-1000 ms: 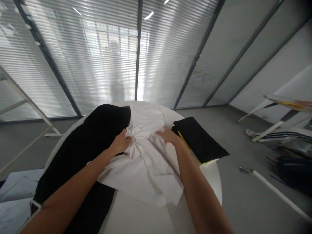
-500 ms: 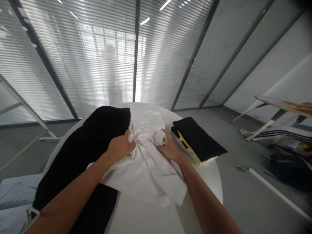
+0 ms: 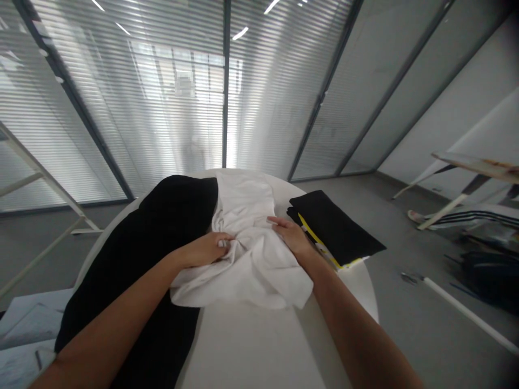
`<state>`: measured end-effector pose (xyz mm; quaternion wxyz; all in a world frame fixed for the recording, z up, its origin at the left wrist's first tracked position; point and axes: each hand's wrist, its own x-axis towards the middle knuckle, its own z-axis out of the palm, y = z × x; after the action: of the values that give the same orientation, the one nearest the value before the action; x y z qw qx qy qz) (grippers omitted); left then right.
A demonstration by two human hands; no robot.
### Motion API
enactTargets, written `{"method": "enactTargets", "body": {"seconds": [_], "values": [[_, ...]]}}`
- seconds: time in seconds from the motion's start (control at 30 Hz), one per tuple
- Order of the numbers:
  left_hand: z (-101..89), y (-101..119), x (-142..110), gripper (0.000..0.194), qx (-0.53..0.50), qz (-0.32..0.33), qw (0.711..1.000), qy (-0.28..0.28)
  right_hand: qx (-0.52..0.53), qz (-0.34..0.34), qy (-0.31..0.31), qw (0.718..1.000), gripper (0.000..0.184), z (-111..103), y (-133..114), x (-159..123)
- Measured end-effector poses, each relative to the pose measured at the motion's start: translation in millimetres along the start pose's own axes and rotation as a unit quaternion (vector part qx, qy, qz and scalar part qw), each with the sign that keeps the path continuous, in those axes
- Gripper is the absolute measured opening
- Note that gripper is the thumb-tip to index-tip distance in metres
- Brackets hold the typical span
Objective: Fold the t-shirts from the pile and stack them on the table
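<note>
A white cloth garment (image 3: pixel 263 270) lies bunched and wrinkled across the round table, its far part flatter and its near edge spread towards me. At its left side my left hand (image 3: pixel 205 249) is closed, with a fold of the fabric pinched between thumb and fingers. My right hand (image 3: pixel 294 236) rests on the garment's right side, index finger stretched out over the cloth; its other fingers are partly hidden. Under the white garment's left side, a large black cloth (image 3: pixel 162 216) covers the left of the table.
Folded black, yellow and white fabrics (image 3: pixel 336 227) form a stack at the table's right. The white table (image 3: pixel 251 346) has a rounded edge. A white metal frame (image 3: pixel 44 173) stands left. On the floor at right lies a white pole (image 3: pixel 466 310), near another table (image 3: pixel 482 165).
The near edge of the white garment has drawn back away from me and bunched up. My left hand has moved slightly nearer to me; the right hand's fingers have straightened.
</note>
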<state>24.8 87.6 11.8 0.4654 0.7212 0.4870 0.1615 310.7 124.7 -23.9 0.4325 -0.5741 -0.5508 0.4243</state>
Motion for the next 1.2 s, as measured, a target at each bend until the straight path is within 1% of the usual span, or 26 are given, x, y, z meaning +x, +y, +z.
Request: {"method": "enactTargets", "body": {"seconds": [0.03,0.07,0.1,0.13,0.17,0.2,0.23,0.27,0.33,0.4,0.43,0.5,0.53,0.6,0.67,0.7,0.73,0.77,0.83,0.87,0.9,1.0,1.07,1.1,1.13,1.2], "values": [[4.6,1.6,2.5,0.046,-0.079,-0.037,0.996,-0.018,0.032,0.007,0.024,0.999,0.043,-2.1,0.3,2.9],[9.3,3.1,5.0,0.049,-0.161,-0.077,0.983,-0.032,0.071,0.019,0.042,0.996,0.044,-4.0,0.1,5.2],[13.9,4.4,7.4,0.051,-0.237,-0.112,0.964,-0.035,0.112,0.032,0.047,0.992,0.045,-5.8,-0.5,6.7],[17.7,5.5,9.6,0.052,-0.298,-0.137,0.944,-0.029,0.149,0.039,0.037,0.987,0.046,-7.5,-1.4,7.4],[20.3,6.1,11.4,0.052,-0.339,-0.149,0.929,-0.018,0.173,0.041,0.02,0.984,0.048,-9.1,-2.6,7.2],[21.6,6.2,12.7,0.052,-0.353,-0.153,0.923,-0.002,0.178,0.037,0.003,0.983,0.049,-10.7,-3.9,6.1],[21.4,5.9,13.5,0.052,-0.34,-0.155,0.927,0.014,0.159,0.029,-0.01,0.987,0.051,-12.2,-5.4,4.3],[19.9,5.2,13.7,0.052,-0.307,-0.156,0.939,0.028,0.119,0.021,-0.016,0.993,0.052,-13.8,-7.2,1.8],[13.8,3.1,12.6,0.053,-0.212,-0.155,0.963,0.052,0.009,0.014,-0.018,1.0,0.057,-16.4,-11.5,-4.7],[5.4,0.5,10.2,0.053,-0.116,-0.154,0.98,0.053,-0.085,0.019,-0.034,0.996,0.062,-18.1,-16.5,-11.6],[1.0,-0.8,8.8,0.051,-0.073,-0.147,0.985,0.046,-0.113,0.022,-0.046,0.992,0.065,-18.7,-18.9,-14.5],[-7.3,-2.9,6.2,0.047,0.004,-0.124,0.992,0.036,-0.134,0.021,-0.074,0.988,0.067,-20.2,-22.7,-18.7],[-10.8,-3.7,5.1,0.045,0.032,-0.114,0.992,0.032,-0.129,0.024,-0.085,0.988,0.067,-21.4,-23.8,-19.7],[-15.4,-4.5,3.5,0.041,0.067,-0.111,0.991,0.023,-0.085,0.048,-0.106,0.99,0.064,-24.6,-25.0,-20.2],[-16.1,-3.8,2.5,0.039,0.112,-0.117,0.986,0.022,-0.017,0.082,-0.124,0.989,0.059,-28.1,-25.6,-19.5],[-14.8,-2.7,1.9,0.037,0.156,-0.118,0.98,0.039,0.014,0.094,-0.129,0.987,0.056,-29.5,-26.2,-19.1],[-12.4,-1.1,1.3,0.036,0.212,-0.114,0.968,0.069,0.04,0.103,-0.131,0.985,0.054,-30.5,-27.3,-18.9],[-9.0,1.0,0.4,0.035,0.273,-0.104,0.95,0.107,0.06,0.11,-0.13,0.984,0.051,-31.1,-28.8,-18.9],[-0.3,6.4,-1.7,0.038,0.373,-0.06,0.909,0.174,0.084,0.118,-0.128,0.981,0.044,-31.4,-33.7,-20.1],[4.6,9.3,-2.9,0.041,0.402,-0.025,0.895,0.19,0.09,0.116,-0.13,0.981,0.04,-31.4,-37.0,-21.4],[9.4,12.0,-4.1,0.044,0.416,0.016,0.888,0.196,0.094,0.108,-0.136,0.98,0.037,-31.4,-40.5,-23.2],[21.8,16.4,-5.8,0.051,0.416,0.128,0.882,0.178,0.09,0.048,-0.171,0.98,0.03,-31.3,-50.4,-30.1],[27.3,15.4,-4.6,0.052,0.412,0.171,0.88,0.162,0.081,0.008,-0.196,0.977,0.029,-30.5,-53.5,-34.2],[29.0,14.0,-3.3,0.049,0.412,0.185,0.879,0.153,0.081,-0.003,-0.2,0.976,0.029,-29.5,-53.5,-35.6],[30.2,12.2,-1.9,0.045,0.413,0.195,0.878,0.143,0.09,-0.001,-0.202,0.975,0.03,-28.2,-52.5,-36.4],[31.3,8.7,1.1,0.035,0.417,0.203,0.877,0.128,0.127,0.032,-0.205,0.97,0.032,-24.9,-48.4,-36.3]]}}
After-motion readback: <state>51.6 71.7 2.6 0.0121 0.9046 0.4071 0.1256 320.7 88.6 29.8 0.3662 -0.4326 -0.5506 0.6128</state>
